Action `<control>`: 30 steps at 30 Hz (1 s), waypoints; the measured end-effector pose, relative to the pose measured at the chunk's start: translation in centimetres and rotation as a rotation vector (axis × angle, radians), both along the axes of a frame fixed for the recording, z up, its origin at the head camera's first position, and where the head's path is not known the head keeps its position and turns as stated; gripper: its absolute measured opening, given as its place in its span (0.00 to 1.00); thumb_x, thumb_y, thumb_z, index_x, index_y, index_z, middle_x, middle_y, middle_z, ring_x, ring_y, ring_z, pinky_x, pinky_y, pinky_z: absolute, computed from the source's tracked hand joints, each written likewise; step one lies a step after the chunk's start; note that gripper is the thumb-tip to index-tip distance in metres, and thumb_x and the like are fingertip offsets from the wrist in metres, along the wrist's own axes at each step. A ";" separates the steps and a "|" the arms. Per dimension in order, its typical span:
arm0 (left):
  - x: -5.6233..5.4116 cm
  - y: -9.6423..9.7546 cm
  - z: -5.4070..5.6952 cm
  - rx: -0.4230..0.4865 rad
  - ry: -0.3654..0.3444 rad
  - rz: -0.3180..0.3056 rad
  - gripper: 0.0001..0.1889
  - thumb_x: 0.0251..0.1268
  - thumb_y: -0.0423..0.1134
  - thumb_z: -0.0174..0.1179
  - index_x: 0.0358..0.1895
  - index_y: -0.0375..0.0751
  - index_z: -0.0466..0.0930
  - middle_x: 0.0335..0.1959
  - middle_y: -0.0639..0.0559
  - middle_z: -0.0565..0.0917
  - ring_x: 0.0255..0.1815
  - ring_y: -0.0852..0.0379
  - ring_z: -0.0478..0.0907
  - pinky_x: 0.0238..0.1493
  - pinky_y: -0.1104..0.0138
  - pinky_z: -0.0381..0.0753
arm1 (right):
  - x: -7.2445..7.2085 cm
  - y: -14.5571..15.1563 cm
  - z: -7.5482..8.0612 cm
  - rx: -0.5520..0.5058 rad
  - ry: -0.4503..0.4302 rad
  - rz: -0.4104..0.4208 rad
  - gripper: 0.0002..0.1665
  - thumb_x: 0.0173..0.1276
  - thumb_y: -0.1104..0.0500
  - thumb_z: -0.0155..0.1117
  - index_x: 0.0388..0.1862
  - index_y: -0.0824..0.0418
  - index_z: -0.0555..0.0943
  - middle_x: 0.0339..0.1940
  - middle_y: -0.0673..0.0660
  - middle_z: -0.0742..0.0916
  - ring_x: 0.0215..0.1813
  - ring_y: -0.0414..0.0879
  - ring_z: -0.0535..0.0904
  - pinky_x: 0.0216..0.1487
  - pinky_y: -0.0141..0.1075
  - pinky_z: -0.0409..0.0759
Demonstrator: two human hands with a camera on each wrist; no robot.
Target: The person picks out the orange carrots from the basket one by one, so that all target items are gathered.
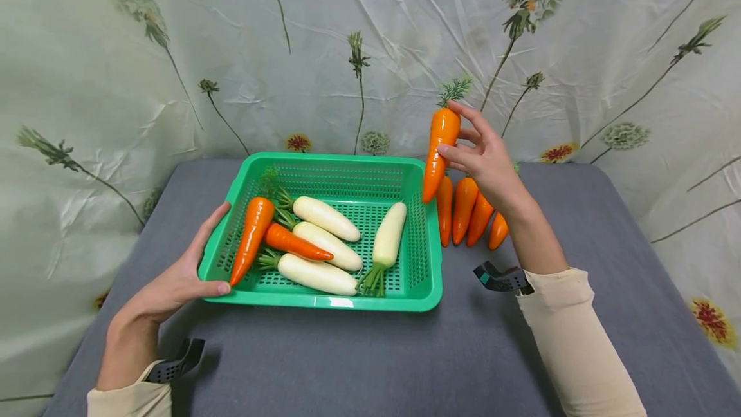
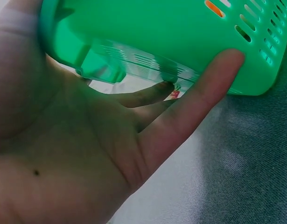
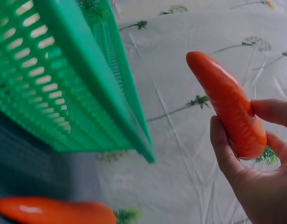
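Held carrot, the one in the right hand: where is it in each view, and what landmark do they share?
Head: the carrot is right of centre, in the right hand, by the top right corner of the green basket.
Left wrist: not in it.
Right wrist: right of centre, tip slanting to upper left.
Shared landmark: the green basket, visible in all three.

Flower-printed cloth hangs behind a grey table.

A wide bench with rounded far corners, its top grey and cloth-like, carried a rectangular green plastic basket with slotted sides. Just right of it, glossy orange tapered carrots lay side by side, tips toward the viewer.
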State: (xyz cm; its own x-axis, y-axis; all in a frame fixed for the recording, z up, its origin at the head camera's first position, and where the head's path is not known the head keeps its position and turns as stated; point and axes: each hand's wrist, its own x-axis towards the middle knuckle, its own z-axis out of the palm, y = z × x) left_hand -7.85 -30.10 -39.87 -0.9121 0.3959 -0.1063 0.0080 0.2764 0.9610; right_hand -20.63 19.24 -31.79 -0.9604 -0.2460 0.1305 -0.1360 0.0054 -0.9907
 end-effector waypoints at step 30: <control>0.0 0.4 0.9 -0.116 0.025 0.002 0.68 0.52 0.26 0.74 0.85 0.69 0.32 0.76 0.38 0.50 0.61 0.66 0.66 0.51 0.75 0.76 | 1.1 6.7 -3.1 0.007 -0.074 -0.112 0.41 0.74 0.65 0.65 0.82 0.48 0.64 0.61 0.55 0.75 0.46 0.39 0.86 0.49 0.29 0.85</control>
